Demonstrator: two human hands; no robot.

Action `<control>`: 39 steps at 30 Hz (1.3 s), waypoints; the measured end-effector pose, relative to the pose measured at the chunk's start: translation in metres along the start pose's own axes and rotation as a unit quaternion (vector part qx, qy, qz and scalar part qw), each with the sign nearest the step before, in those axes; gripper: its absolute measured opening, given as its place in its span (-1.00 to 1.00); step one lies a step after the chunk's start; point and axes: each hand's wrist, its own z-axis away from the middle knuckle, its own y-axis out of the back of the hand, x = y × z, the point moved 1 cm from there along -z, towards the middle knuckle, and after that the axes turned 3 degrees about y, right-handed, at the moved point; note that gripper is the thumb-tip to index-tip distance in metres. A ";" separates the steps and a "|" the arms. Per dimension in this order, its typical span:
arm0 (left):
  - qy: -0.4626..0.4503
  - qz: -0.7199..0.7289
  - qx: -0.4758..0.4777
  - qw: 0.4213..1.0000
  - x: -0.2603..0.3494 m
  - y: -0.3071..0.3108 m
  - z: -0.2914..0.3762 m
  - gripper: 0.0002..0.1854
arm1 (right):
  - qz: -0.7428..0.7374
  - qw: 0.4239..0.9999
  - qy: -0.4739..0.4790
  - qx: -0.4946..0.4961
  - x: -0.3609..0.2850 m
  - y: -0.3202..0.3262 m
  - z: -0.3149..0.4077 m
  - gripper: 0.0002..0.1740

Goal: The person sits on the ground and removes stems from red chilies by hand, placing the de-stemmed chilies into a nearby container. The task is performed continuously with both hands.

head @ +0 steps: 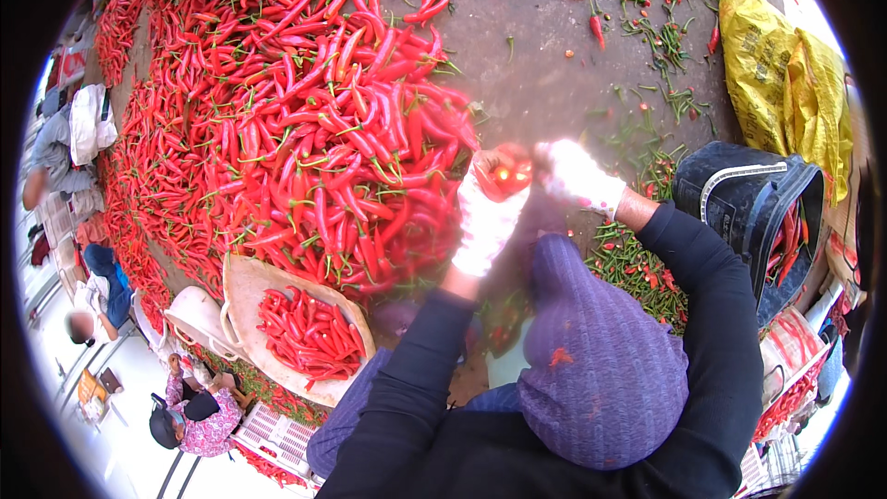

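My left hand (490, 218), in a pale glove, holds red chilli peppers (504, 177) at the right edge of a big chilli pile (374, 132). Glare and blur hide how many peppers are in it. My right hand (581, 177), also gloved, is just to the right of them. Its fingertips are bent toward the peppers, but the bright glare hides whether they pinch a stem. Cut-off green stems and red bits (641, 277) lie below my right forearm.
A pale basin (242, 284) with stemless chillies stands by my left knee. To the right, a dark bucket (714, 173) lies tipped with chillies inside, beside a yellow sack (755, 62). More stems (669, 34) litter the dark floor (533, 76). Other people (201, 423) sit at left.
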 end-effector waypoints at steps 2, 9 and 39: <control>-0.008 0.026 -0.010 1.000 -0.001 -0.005 0.004 -0.64 | -0.013 1.000 0.009 0.005 0.007 -0.003 0.001 -0.88; -0.092 0.117 -0.009 0.989 0.054 0.005 -0.021 -0.63 | 0.253 0.954 -0.036 -0.158 0.049 0.000 0.020 -0.89; 0.314 0.493 0.071 0.809 -0.001 0.055 -0.042 -0.74 | 0.225 0.937 0.249 0.097 -0.012 -0.001 -0.038 -0.89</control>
